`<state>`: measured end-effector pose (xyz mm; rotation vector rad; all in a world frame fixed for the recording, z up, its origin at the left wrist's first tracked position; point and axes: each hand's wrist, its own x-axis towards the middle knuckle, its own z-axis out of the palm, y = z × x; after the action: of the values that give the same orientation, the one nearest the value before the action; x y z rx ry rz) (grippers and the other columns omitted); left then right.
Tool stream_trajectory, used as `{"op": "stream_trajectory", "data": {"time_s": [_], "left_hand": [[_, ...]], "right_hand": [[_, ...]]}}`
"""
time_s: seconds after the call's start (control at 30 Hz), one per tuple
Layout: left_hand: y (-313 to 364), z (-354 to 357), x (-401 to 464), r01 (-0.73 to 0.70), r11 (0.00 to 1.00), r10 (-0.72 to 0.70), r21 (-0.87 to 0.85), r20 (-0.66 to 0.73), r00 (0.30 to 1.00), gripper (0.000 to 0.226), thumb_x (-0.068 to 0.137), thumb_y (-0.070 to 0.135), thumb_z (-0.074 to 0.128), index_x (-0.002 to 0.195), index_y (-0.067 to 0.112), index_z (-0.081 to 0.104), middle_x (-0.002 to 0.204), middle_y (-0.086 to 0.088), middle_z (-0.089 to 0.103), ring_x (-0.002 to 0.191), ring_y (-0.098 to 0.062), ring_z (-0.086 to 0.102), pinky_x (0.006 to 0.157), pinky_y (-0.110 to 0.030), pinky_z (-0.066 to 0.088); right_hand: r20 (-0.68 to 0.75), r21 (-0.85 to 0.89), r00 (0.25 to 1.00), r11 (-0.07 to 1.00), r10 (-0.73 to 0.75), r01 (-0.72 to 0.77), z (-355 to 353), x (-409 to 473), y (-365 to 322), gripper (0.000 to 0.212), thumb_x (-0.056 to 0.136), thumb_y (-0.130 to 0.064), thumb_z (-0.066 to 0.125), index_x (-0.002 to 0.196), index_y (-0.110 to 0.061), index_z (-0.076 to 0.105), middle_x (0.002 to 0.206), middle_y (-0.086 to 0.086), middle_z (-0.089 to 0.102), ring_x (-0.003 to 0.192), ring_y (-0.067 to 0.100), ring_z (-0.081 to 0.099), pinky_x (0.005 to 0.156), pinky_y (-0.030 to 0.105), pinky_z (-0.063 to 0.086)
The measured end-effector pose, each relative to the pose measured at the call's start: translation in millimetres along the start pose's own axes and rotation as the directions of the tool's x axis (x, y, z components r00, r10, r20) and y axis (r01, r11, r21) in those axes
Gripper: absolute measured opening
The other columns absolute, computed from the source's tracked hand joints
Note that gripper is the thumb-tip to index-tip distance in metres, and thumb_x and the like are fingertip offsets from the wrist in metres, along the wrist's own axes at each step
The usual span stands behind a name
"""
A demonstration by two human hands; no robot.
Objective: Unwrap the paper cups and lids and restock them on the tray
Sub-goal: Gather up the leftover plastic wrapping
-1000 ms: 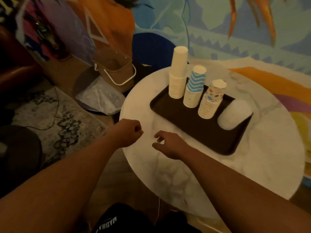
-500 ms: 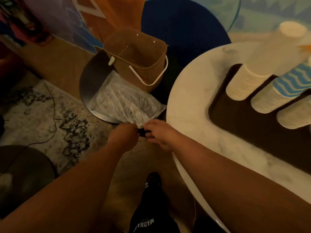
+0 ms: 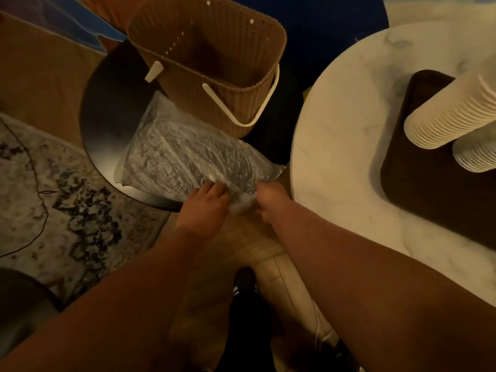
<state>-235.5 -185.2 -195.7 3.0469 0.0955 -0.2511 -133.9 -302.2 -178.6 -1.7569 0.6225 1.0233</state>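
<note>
A crumpled clear plastic wrapper [image 3: 185,154] lies on a low dark round stool [image 3: 107,108] left of the table. My left hand [image 3: 205,208] and my right hand [image 3: 269,201] both pinch the wrapper's near edge, side by side. On the white marble table [image 3: 341,146] sits a dark brown tray [image 3: 418,183]. A tall stack of white paper cups [image 3: 451,111] stands on the tray, with the rim of a second cup stack [image 3: 475,154] beside it at the right edge. What the wrapper holds, if anything, I cannot make out.
A brown woven basket [image 3: 214,65] with a white handle stands on the stool behind the wrapper. A patterned rug [image 3: 53,200] with a thin cable covers the floor at left. My dark shoe [image 3: 244,280] is on the wooden floor below my hands.
My hands left the tabletop and reached down to the stool, where they now grip the plastic wrapper's near edge. My view swung left and lower, closer to the basket.
</note>
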Motion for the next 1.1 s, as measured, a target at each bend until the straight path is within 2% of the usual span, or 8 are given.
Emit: {"op": "stream_trajectory", "data": {"time_s": [0.1, 0.23, 0.47, 0.63, 0.7, 0.83, 0.93, 1.1], "left_hand": [[-2, 0, -9, -0.106, 0.994, 0.107, 0.019, -0.176, 0.978, 0.019, 0.081, 0.017, 0.050, 0.082, 0.009, 0.067, 0.088, -0.009, 0.066, 0.080, -0.031, 0.062, 0.069, -0.040, 0.047], [9, -16, -33, -0.192, 0.981, 0.179, -0.031, -0.238, 0.955, 0.025, 0.083, 0.024, 0.051, 0.062, 0.013, 0.058, 0.060, -0.005, 0.058, 0.055, -0.025, 0.056, 0.062, -0.032, 0.045], [81, -62, -63, -0.363, 0.926, 0.343, -0.107, -0.166, 0.924, 0.032, 0.083, 0.031, 0.047, 0.055, 0.018, 0.059, 0.050, 0.001, 0.055, 0.040, -0.018, 0.052, 0.051, -0.020, 0.043], [175, -94, -84, -0.473, 0.866, 0.446, -0.164, -0.174, 0.878, 0.029, 0.084, 0.037, 0.049, 0.062, 0.021, 0.057, 0.053, 0.006, 0.052, 0.041, -0.012, 0.047, 0.048, -0.016, 0.034], [216, -102, -90, -0.438, 0.885, 0.392, -0.157, -0.256, 0.884, 0.033, 0.088, 0.040, 0.047, 0.065, 0.019, 0.058, 0.058, 0.004, 0.054, 0.044, -0.013, 0.049, 0.045, -0.022, 0.043], [280, -127, -90, -0.137, 0.961, -0.001, -0.239, -0.500, 0.866, 0.024, 0.092, 0.031, 0.052, 0.082, 0.012, 0.063, 0.080, -0.004, 0.060, 0.066, -0.022, 0.058, 0.061, -0.028, 0.044], [308, -131, -86, 0.079, 0.957, -0.157, -0.280, -0.269, 0.950, 0.033, 0.091, 0.034, 0.060, 0.116, 0.013, 0.061, 0.121, -0.008, 0.056, 0.108, -0.028, 0.054, 0.086, -0.034, 0.040], [345, -102, -78, 0.035, 0.994, -0.013, -0.104, 0.205, 0.979, 0.072, 0.092, 0.062, 0.042, 0.152, 0.035, 0.014, 0.162, -0.002, 0.007, 0.146, -0.034, 0.011, 0.113, -0.051, 0.025]], "right_hand": [[0.007, -0.073, 1.000, 0.997, -0.012, 0.013, -5, 3, -3, 0.039, 0.102, -0.005, 0.036, 0.138, 0.005, 0.042, 0.140, 0.022, 0.048, 0.125, 0.036, 0.050, 0.096, 0.038, 0.044], [0.032, -0.171, 0.997, 0.982, -0.073, 0.078, -6, -18, -10, 0.040, 0.101, -0.021, 0.045, 0.139, -0.008, 0.045, 0.124, 0.013, 0.056, 0.089, 0.025, 0.058, 0.071, 0.030, 0.051], [0.169, -0.107, 0.914, 0.915, -0.370, 0.390, -49, -68, -32, 0.040, 0.070, -0.032, 0.048, 0.108, -0.022, 0.052, 0.112, 0.017, 0.062, 0.097, 0.038, 0.065, 0.083, 0.056, 0.056], [0.077, 0.090, 0.872, 0.874, -0.484, 0.478, -166, -137, -12, 0.007, 0.098, -0.017, 0.039, 0.100, -0.018, 0.046, 0.099, 0.010, 0.057, 0.077, 0.025, 0.063, 0.076, 0.054, 0.059], [0.074, 0.153, 0.867, 0.865, -0.492, 0.478, -219, -149, 5, 0.012, 0.102, -0.012, 0.035, 0.106, -0.018, 0.045, 0.096, 0.010, 0.056, 0.070, 0.022, 0.060, 0.074, 0.050, 0.058], [-0.004, 0.096, 0.828, 0.824, -0.561, 0.559, -313, -163, 44, 0.012, 0.102, -0.018, 0.041, 0.099, -0.019, 0.052, 0.107, 0.013, 0.061, 0.094, 0.028, 0.063, 0.069, 0.040, 0.057], [-0.058, 0.074, 0.854, 0.851, -0.517, 0.520, -373, -165, 72, 0.015, 0.103, -0.021, 0.041, 0.103, -0.022, 0.055, 0.114, 0.009, 0.062, 0.099, 0.025, 0.062, 0.074, 0.040, 0.057], [-0.171, 0.048, 0.914, 0.924, -0.367, 0.379, -436, -164, 116, 0.023, 0.101, -0.038, 0.047, 0.113, -0.020, 0.052, 0.118, 0.007, 0.058, 0.097, 0.023, 0.060, 0.077, 0.040, 0.056]]}}
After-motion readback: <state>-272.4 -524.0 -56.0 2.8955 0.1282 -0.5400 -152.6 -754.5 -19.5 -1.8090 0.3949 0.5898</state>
